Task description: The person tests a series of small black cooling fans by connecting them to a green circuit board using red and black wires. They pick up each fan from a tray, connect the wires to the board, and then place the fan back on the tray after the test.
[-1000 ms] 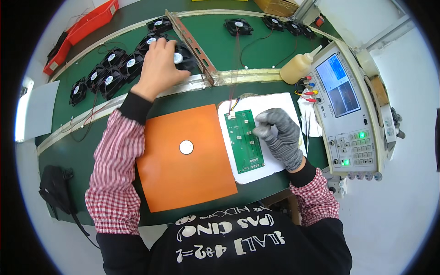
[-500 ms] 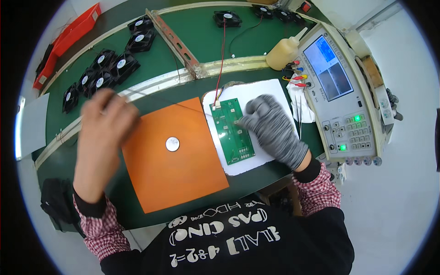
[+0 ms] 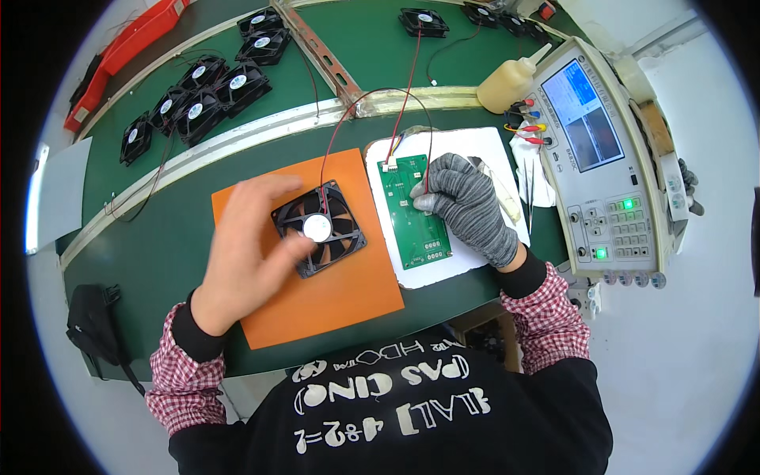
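Partly between left fingers [image 3: 265, 190], black fan [image 3: 318, 227]

fan [image 3: 321, 228] by left hand [image 3: 252, 241]: one
fans [image 3: 200, 116] beyond it: i count seven
fans [image 3: 423, 22] beyond right hand [image 3: 471, 207]: four
circuit board [image 3: 416, 236]: one

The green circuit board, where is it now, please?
In the head view, the green circuit board lies just right of centre on the white pad, beside the orange sheet, with the gloved right hand over its right edge.
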Demonstrator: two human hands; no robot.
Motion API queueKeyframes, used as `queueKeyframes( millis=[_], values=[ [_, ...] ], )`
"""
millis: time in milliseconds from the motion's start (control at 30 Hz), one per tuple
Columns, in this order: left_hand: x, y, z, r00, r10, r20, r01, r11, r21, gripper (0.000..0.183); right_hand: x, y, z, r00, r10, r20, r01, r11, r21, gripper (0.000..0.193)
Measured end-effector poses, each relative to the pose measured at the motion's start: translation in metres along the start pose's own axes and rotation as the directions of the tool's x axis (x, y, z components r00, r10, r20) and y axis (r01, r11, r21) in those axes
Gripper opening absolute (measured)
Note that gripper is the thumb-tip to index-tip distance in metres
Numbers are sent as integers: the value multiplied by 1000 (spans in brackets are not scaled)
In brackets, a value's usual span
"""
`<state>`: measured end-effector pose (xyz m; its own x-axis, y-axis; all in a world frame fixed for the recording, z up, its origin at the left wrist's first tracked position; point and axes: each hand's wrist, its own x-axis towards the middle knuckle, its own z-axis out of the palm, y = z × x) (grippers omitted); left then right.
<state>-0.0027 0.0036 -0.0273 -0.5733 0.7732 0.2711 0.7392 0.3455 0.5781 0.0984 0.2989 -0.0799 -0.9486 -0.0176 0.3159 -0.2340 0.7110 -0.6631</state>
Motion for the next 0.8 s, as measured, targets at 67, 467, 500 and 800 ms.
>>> queueKeyframes(
  millis=[67, 467, 500, 800],
  values=[
    [-1, 5, 15, 999, 39, 21, -39, 998, 41, 85, -2, 5, 2, 998, 70, 7, -71, 993, 95, 15],
    [-3, 3, 26, 998, -2, 60, -1, 998, 56, 88, -2, 8, 1, 998, 59, -4, -59, 997, 44, 15],
    [-3, 4, 26, 999, 8, 50, -10, 998, 56, 88, -2, 7, 2, 1000, 29, -5, -29, 999, 14, 15],
    [-9, 4, 26, 999, 25, 22, -26, 996, 89, 94, 55, 24, -41, 992, -55, 111, 57, 998, -17, 22]
  ],
)
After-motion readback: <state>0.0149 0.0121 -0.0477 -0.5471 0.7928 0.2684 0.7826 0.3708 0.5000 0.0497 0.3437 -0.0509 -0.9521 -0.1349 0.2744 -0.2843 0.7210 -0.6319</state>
